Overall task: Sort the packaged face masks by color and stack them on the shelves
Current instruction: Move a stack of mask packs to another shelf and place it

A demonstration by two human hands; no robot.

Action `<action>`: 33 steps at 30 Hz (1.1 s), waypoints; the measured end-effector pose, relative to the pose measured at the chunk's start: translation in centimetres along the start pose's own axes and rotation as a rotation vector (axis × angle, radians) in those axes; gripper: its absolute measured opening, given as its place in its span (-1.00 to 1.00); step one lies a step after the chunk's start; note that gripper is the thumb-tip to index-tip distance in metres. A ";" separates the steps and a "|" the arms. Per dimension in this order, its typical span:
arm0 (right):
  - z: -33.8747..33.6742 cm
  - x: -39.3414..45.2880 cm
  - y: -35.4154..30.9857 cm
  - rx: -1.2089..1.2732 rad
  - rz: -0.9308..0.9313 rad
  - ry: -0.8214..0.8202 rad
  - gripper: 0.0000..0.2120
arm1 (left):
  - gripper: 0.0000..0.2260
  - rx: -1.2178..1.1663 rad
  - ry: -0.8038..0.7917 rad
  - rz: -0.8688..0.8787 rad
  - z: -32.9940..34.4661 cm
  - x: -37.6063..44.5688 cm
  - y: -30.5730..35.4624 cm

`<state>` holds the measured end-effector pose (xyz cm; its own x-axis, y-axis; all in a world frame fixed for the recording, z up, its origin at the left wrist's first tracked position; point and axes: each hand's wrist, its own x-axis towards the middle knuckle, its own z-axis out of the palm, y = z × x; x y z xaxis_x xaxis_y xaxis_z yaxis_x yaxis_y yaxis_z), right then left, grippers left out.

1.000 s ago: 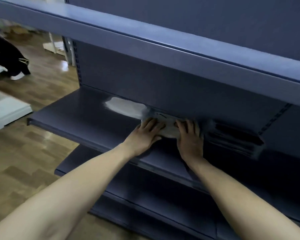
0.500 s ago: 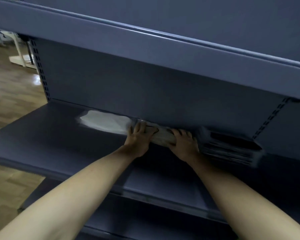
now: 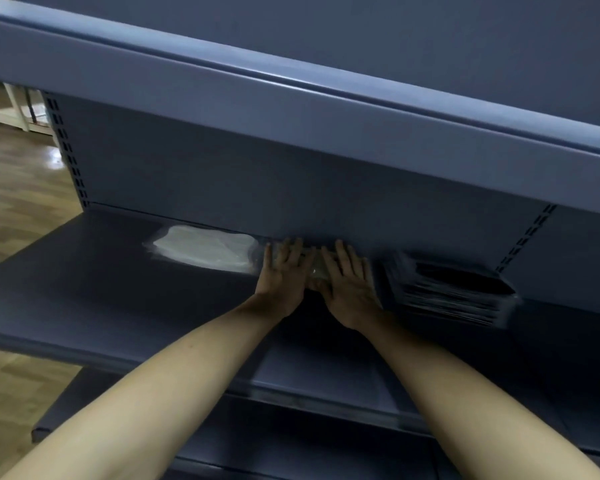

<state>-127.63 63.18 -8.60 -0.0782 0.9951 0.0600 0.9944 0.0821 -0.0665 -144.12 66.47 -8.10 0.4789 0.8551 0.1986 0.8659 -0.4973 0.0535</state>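
The blue shelf (image 3: 94,271) fills the view more squarely than a second ago, because the head has dropped closer and turned toward the back panel, and both hands have slid deeper, from the middle of the shelf to its rear edge. That suggests the pale pack is now being seated in its own pile, so this placement looks nearly finished. Just right of the right hand (image 3: 352,289) sits the stack of black packaged masks (image 3: 454,292); just left of the left hand (image 3: 284,275) lies the white pack (image 3: 205,251), flat against the back wall. Between and under the two hands is the greyish packaged mask (image 3: 314,268), mostly hidden. Both hands lie flat, fingers straight and spread, palms pressing down on that pack rather than curling round it.
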 end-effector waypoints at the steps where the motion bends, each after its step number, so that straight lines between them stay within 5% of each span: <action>1: -0.1 -0.1 0.0 -0.010 0.013 -0.009 -0.43 | -0.45 0.015 0.039 0.012 -0.3 -0.3 0.2; 7: -1.9 -1.6 -2.2 0.040 0.002 0.145 -0.38 | -0.59 -0.083 0.098 0.115 -1.5 -2.9 0.4; 14: -3.6 -6.5 -4.6 0.138 0.083 0.125 -0.51 | -0.55 -0.126 -0.116 0.112 -3.9 -6.4 2.1; 19: -4.2 -11.3 -3.7 0.122 0.226 0.099 -0.53 | -0.60 -0.162 -0.097 0.204 -4.7 -7.7 4.8; 33: -6.2 -32.9 8.7 0.056 0.676 0.149 -0.50 | -0.55 -0.112 -0.239 0.657 -6.4 -11.0 26.8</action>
<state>-115.96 30.82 -5.01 0.5721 0.8109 0.1231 0.8157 -0.5470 -0.1882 -127.12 42.74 -2.56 0.9269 0.3754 0.0050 0.3731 -0.9225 0.0993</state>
